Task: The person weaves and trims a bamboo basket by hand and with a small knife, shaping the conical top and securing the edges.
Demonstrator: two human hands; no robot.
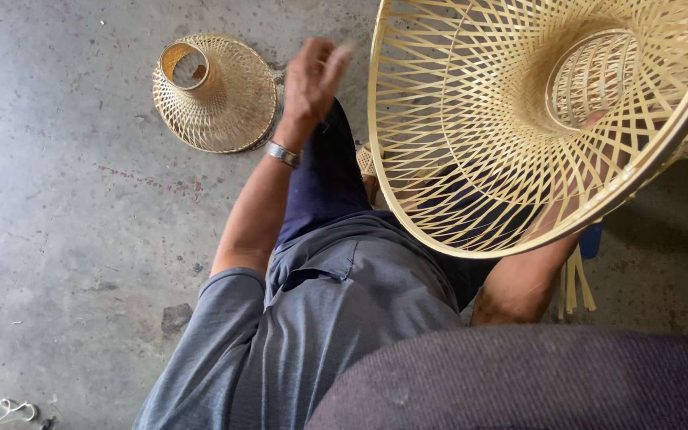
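A large cone-shaped woven bamboo shade [471,119] is held up at the top right, its open wide side facing me. My right hand [596,119] is behind the weave near the narrow neck ring and grips the shade; the forearm runs down behind it. My left hand [312,76], with a metal watch on the wrist, is raised above my dark-trousered knee, left of the shade's rim. Its fingers are drawn together and blurred; whether they pinch anything is unclear.
A smaller woven bamboo shade [215,94] lies on the concrete floor [65,199] at the upper left. Loose bamboo strips [575,283] hang beside a blue object [591,239] at the right. A white cord [13,410] lies at the bottom left.
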